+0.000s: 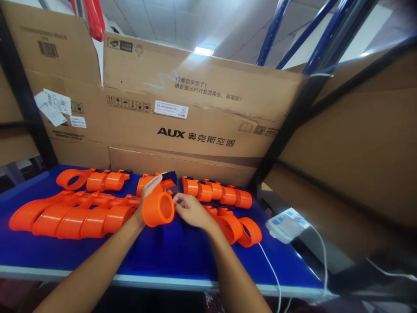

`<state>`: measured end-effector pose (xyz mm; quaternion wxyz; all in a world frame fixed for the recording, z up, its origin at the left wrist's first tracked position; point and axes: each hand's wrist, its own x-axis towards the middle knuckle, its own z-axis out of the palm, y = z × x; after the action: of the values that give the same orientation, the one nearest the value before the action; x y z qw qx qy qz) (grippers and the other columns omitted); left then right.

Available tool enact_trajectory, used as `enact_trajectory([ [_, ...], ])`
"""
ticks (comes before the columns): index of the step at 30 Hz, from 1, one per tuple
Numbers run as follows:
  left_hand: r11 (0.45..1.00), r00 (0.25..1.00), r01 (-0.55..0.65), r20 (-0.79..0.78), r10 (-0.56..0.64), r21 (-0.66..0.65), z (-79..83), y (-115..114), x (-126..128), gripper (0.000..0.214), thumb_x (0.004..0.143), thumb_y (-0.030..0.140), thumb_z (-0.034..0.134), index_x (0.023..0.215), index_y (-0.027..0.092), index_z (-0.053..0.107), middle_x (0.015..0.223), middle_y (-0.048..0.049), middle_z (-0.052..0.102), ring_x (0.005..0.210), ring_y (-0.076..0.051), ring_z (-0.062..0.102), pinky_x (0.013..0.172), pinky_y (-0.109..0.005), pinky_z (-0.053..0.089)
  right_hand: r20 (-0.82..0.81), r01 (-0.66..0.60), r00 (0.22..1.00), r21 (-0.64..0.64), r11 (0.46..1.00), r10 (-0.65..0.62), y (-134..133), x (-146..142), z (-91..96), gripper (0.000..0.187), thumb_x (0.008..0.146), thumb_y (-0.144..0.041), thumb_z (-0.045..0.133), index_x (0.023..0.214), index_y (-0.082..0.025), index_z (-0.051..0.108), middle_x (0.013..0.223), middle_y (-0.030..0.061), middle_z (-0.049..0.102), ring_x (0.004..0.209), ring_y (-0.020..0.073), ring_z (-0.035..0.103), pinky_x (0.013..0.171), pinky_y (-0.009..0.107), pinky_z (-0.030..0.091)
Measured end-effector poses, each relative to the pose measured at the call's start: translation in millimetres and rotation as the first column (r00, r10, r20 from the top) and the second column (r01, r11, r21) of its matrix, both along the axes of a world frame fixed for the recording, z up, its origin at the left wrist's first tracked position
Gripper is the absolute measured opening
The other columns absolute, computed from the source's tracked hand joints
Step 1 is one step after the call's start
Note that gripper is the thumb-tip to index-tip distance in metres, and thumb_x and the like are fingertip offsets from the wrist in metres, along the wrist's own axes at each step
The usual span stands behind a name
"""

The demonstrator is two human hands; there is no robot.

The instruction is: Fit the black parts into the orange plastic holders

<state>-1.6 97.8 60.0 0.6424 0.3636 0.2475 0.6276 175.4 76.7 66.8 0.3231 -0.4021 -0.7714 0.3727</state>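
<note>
My left hand [149,193] is wrapped round an orange plastic part with a round ring [150,211] at its near end. The ring's opening faces me and to the right. A dark blue piece [170,176] sits at the far end of this part, above my fingers. Close to the ring's right side, my right hand [189,210] has its thumb and fingers pinched together. Whatever lies between those fingertips is too small or hidden to make out.
More orange ring parts [94,222] lie in a row at left, with others [106,180] behind. At right are further orange ring parts [228,195]. A white device [288,224] with a cable is by the blue tabletop's [146,256] right edge. Cardboard [182,148] walls the back.
</note>
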Motion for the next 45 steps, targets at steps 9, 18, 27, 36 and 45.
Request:
enact_trajectory([
  [9,0.995,0.994,-0.087,-0.062,0.09,0.048,9.8,0,3,0.058,0.07,0.045,0.082,0.122,0.021,0.069,0.091,-0.004,0.075,0.063,-0.016,0.067,0.058,-0.028,0.053,0.198,-0.132,0.961,-0.279,0.951,0.192,-19,8,10.9,0.011,0.082,-0.025,0.059,0.093,-0.021,0.059,0.05,-0.0072,0.06,0.035,0.0091,0.048,0.036,0.017,0.032],
  [18,0.995,0.987,-0.068,-0.138,0.078,0.069,5.1,-5,5,0.062,0.07,0.046,0.083,0.122,0.017,0.066,0.074,-0.0008,0.068,0.043,-0.008,0.054,0.044,-0.021,0.042,0.097,0.001,0.995,-0.092,0.996,0.008,-9,19,11.6,0.015,0.092,-0.03,0.051,0.1,-0.02,0.057,0.05,-0.0068,0.059,0.037,0.0095,0.048,0.039,0.017,0.033],
  [27,0.991,0.966,-0.058,-0.244,0.086,0.118,-11.2,4,16,0.052,0.07,0.047,0.083,0.109,0.017,0.068,0.08,0.0003,0.066,0.044,-0.005,0.051,0.043,-0.02,0.038,0.047,0.29,0.934,0.478,0.829,-0.354,6,13,1.1,0.036,0.094,-0.042,0.059,0.121,-0.018,0.062,0.079,0.0034,0.07,0.058,0.015,0.059,0.057,0.026,0.045],
  [36,0.991,0.932,-0.023,-0.356,0.069,0.132,-13.7,-4,21,0.057,0.074,0.05,0.079,0.119,0.019,0.061,0.065,0.0028,0.063,0.041,-0.008,0.049,0.042,-0.02,0.036,0.112,0.278,0.869,0.696,0.662,-0.482,7,8,-10.5,0.025,0.091,-0.027,0.055,0.112,-0.017,0.064,0.095,0.0094,0.072,0.083,0.0219,0.068,0.075,0.03,0.05],
  [45,0.979,0.934,0.082,-0.357,-0.011,0.185,-13.1,2,15,0.055,0.075,0.045,0.079,0.12,0.019,0.059,0.048,0.0093,0.048,0.037,-0.008,0.04,0.043,-0.02,0.033,0.128,0.228,0.897,0.686,0.691,-0.423,7,11,-9.5,0.013,0.093,-0.025,0.053,0.103,-0.019,0.058,0.088,0.0063,0.066,0.078,0.02,0.062,0.068,0.028,0.046],
])
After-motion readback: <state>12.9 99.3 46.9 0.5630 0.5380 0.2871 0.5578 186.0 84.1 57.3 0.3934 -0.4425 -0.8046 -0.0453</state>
